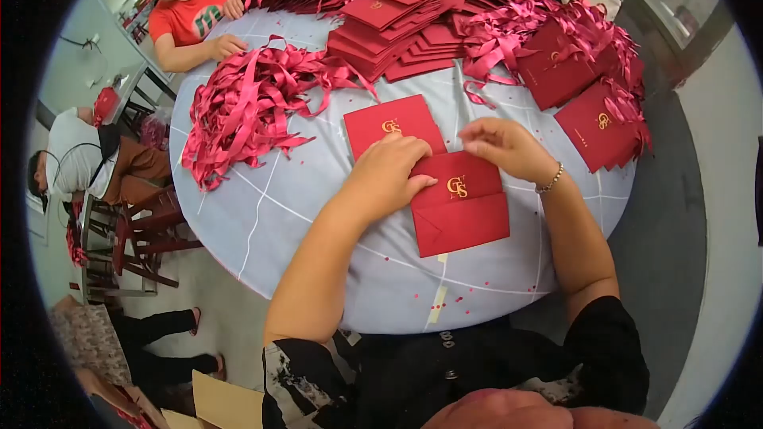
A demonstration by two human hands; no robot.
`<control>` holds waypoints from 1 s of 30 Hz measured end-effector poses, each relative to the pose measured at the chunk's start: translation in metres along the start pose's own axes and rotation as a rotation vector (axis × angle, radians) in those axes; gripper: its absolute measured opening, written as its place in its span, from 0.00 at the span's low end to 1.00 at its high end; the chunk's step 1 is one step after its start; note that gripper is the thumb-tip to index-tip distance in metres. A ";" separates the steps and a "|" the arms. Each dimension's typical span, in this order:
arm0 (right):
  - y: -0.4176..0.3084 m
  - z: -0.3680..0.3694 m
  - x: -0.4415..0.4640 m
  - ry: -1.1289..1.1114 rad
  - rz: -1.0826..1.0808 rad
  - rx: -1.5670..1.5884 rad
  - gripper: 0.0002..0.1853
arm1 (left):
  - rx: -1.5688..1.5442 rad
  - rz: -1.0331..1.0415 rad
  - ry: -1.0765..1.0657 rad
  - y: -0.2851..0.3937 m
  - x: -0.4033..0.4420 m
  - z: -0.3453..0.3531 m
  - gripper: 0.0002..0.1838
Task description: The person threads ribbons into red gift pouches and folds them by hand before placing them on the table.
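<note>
A flat red paper bag [461,218] with a gold monogram and a folded bottom lies in front of me on the table. My left hand [388,175] grips its upper left corner, the thumb on its front. A second red bag [395,117] with the same gold print lies just beyond, partly under my left fingers. Over the near bag's upper right corner is my right hand [509,151], its fingers curled together; whatever they pinch, if anything, is too small to make out. A bracelet [550,180] circles my right wrist.
A heap of pink ribbons [246,103] lies at the left of the round cloth-covered table [310,230]. Stacked red bags [389,20] stand at the back, ribboned bags [592,123] at the right. Across the table sits a person in an orange shirt [195,12]. Small red dots are scattered nearby.
</note>
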State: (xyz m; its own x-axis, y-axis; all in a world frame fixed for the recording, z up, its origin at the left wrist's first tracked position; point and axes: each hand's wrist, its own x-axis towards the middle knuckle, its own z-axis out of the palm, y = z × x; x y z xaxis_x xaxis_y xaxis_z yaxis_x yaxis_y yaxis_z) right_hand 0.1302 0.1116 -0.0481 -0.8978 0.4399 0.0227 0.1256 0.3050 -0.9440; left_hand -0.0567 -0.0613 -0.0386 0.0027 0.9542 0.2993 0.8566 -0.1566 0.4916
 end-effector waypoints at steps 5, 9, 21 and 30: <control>0.051 -0.030 0.027 0.456 -0.265 -0.701 0.12 | -0.080 -0.008 -0.023 -0.019 0.000 0.019 0.20; 0.059 -0.049 0.052 0.337 -0.176 -0.935 0.14 | -0.105 0.032 -0.003 -0.026 -0.002 0.023 0.21; 0.028 -0.054 0.032 0.509 -0.251 -1.198 0.08 | -0.076 -0.092 -0.043 -0.024 0.002 0.028 0.22; -0.039 0.026 0.000 -0.073 -0.009 0.134 0.21 | -0.142 -0.108 -0.031 -0.026 0.001 0.025 0.23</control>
State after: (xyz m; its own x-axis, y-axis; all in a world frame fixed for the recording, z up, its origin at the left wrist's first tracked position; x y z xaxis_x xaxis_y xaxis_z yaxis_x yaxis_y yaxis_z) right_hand 0.1140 0.0775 -0.0202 -0.9275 0.3736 0.0122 0.0642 0.1913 -0.9794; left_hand -0.0661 -0.0496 -0.0716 -0.0674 0.9745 0.2141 0.7714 -0.0852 0.6306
